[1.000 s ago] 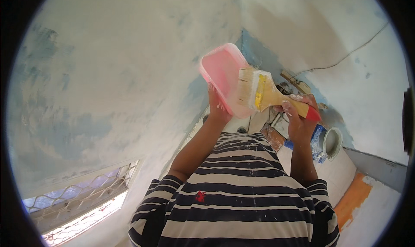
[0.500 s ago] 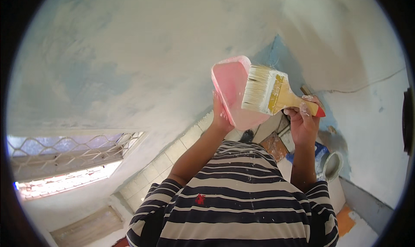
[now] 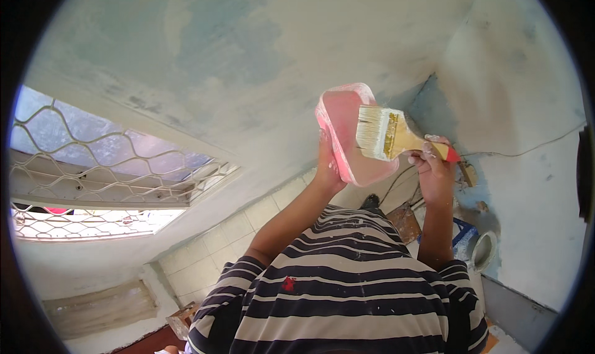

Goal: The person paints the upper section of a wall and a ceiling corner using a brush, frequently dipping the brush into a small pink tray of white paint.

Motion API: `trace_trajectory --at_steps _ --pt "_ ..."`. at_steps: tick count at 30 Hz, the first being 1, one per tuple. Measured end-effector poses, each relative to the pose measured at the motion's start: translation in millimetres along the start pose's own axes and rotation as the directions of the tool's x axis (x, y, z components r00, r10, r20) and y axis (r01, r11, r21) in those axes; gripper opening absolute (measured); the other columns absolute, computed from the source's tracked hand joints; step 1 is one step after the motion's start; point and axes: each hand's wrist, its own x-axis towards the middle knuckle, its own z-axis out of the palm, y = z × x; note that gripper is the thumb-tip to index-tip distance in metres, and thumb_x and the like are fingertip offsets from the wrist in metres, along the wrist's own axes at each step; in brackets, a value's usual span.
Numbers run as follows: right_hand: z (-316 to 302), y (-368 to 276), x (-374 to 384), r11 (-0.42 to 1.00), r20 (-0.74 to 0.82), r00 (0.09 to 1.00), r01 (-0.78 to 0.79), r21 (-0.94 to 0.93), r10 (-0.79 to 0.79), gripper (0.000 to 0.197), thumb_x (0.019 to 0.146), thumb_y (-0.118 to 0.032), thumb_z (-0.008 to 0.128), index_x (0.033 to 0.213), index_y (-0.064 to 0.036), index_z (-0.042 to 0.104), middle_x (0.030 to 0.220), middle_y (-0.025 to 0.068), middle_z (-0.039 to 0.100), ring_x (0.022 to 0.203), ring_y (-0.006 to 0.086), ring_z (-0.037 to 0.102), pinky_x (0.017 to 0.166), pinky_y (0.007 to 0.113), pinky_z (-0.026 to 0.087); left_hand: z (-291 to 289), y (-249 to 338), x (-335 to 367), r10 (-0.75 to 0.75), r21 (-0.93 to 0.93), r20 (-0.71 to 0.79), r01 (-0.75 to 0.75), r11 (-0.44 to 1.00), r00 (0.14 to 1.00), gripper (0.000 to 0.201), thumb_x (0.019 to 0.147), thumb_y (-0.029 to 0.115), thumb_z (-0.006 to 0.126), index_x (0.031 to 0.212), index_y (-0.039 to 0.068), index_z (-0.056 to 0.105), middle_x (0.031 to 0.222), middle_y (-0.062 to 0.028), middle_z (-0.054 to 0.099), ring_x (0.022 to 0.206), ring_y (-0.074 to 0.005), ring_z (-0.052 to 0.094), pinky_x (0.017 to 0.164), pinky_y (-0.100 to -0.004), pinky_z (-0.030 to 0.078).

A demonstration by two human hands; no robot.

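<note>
My left hand [image 3: 331, 162] grips the side of a pink plastic tub [image 3: 344, 115], tilted so that its inside faces up toward me. In my right hand [image 3: 436, 168] is a wide paintbrush [image 3: 400, 136] with a pale wooden handle and a red tip. Its light bristles point left and overlap the tub's opening; whether they touch the tub I cannot tell. White paint smears cover the fingers of my right hand and the brush's ferrule.
A patchy pale-blue and white wall [image 3: 235, 56] rises ahead. On the left is a window with a wavy metal grille [image 3: 93, 149]. A white bucket [image 3: 485, 250] stands at the lower right. A thin cable [image 3: 527, 150] runs along the right wall.
My view has swung left, showing more of the window grille. Tub and brush sit slightly farther right in the picture, both still held, the brush still over the tub.
</note>
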Motion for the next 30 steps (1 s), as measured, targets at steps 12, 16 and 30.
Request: trace_trajectory --at_steps 12,16,30 --pt "78 34 -72 1.000 -0.111 0.994 0.014 -0.014 -0.015 0.021 0.087 -0.002 0.059 0.105 -0.0001 0.050 0.093 0.0110 0.059 0.075 0.0247 0.067 0.064 0.030 0.053 -44 70 -82 -0.041 0.080 -0.056 0.046 0.996 0.998 0.071 0.096 0.060 0.026 0.145 0.008 0.023 0.140 -0.0124 0.039 0.126 -0.0262 0.044 0.105 -0.0420 0.039" --pt "88 43 -82 0.999 -0.134 0.991 0.035 0.039 -0.030 0.019 0.088 -0.003 0.058 0.105 -0.0037 0.051 0.092 0.0091 0.059 0.075 0.0219 0.065 0.064 0.028 0.052 -44 87 -88 -0.068 0.081 0.054 0.063 0.995 0.996 0.070 0.096 0.058 0.027 0.145 0.008 0.022 0.141 -0.0124 0.038 0.127 -0.0263 0.044 0.105 -0.0423 0.039" --pt "116 43 -85 0.994 -0.064 0.993 0.104 0.038 -0.102 0.020 0.088 -0.003 0.057 0.106 0.0003 0.050 0.093 0.0114 0.058 0.077 0.0233 0.065 0.068 0.033 0.054 -32 118 -101 -0.023 0.077 -0.039 0.026 0.997 0.999 0.071 0.095 0.060 0.028 0.145 0.009 0.022 0.143 -0.0114 0.037 0.129 -0.0242 0.041 0.107 -0.0395 0.037"
